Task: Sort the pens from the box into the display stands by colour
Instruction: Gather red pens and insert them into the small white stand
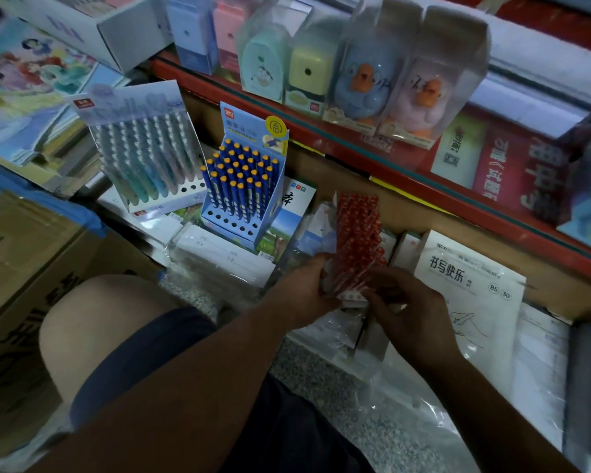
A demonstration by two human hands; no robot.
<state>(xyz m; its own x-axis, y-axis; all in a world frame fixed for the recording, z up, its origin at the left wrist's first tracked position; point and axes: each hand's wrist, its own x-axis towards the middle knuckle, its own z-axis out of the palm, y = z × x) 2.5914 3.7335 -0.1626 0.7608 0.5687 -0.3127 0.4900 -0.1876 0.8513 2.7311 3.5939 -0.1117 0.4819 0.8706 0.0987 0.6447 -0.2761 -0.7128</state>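
Note:
A display stand of red pens (357, 233) leans away from me in the middle. My left hand (304, 290) grips its near left side. My right hand (410, 308) holds its near right corner, fingers curled against the base. To the left stands a blue display stand (243, 186) filled with blue pens that have orange caps; several holes in its front rows are bare. Further left a pale stand (147, 148) holds pastel pens, with a few bare holes at its right.
A red shelf edge (372, 155) runs diagonally above, carrying boxed sharpeners (362, 63). White notebooks in plastic (468, 291) lie to the right. A cardboard box (31, 268) sits at the left. My knee (99, 332) is at lower left. Loose plastic wrap (406, 404) covers the floor.

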